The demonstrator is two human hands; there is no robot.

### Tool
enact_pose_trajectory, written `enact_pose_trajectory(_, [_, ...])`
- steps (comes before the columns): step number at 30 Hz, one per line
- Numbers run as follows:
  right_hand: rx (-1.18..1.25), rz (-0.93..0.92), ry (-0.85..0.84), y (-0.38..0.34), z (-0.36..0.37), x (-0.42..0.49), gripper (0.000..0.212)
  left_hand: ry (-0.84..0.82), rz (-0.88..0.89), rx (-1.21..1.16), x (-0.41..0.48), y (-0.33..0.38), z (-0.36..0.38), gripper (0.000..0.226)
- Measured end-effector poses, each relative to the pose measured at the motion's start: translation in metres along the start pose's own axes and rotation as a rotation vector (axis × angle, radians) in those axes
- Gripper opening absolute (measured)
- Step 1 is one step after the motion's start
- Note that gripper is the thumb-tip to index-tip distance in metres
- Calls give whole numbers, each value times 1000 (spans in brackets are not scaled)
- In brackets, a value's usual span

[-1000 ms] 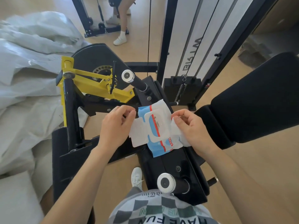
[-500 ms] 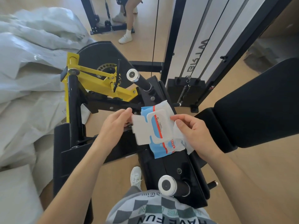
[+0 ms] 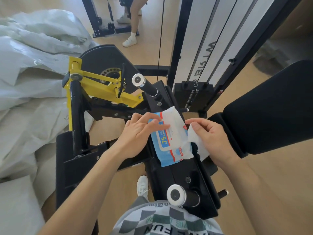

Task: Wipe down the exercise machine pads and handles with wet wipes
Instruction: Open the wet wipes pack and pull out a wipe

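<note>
Just right of the pack (image 3: pixel 171 141), right hand (image 3: pixel 215 139) pinches wipe (image 3: pixel 196 140).

wipes pack (image 3: pixel 171 138): glossy plastic film, crinkled; we see glare on it
wipe (image 3: pixel 197 141): white, matt, soft cloth-like sheet
pad (image 3: pixel 271 107): black, matt; we read it as smooth upholstery
frame (image 3: pixel 191 168): black painted metal, semi-gloss
yellow arm (image 3: pixel 101 85): painted metal, glossy
end cap (image 3: pixel 138 80): polished bare metal, shiny
floor (image 3: pixel 279 167): pale wood look, smooth
sacks (image 3: pixel 25 78): grey-white, dull, creased; woven plastic, we think
</note>
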State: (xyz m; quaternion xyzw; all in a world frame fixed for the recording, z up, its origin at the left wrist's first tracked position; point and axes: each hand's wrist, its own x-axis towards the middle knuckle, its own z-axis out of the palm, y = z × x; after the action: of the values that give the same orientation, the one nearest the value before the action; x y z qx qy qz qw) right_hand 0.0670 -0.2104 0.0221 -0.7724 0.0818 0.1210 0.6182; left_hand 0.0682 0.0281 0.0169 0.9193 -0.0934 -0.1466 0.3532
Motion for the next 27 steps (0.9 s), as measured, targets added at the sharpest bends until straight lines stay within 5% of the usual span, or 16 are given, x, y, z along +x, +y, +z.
enact_pose_trajectory(6, [370,94,-3,-43,-16,2,20,176,79,-441,4,11,-2,49])
enact_pose_trajectory(11, [497,95,-132,-58,-6,8,21,7,192,-608,16,38,-9,40])
enact_pose_trajectory(16, [422,43,-214,-56,1,8,29,267,150,-576,23,47,-5,6])
enact_pose_trajectory(20, [113,-103,-251,-46,3,7,66,319,-4,-779,20,46,-4,11])
enact_pose_trajectory(27, [-258,-394,-177,-38,14,8,74,349,-133,-1004,15,49,1,7])
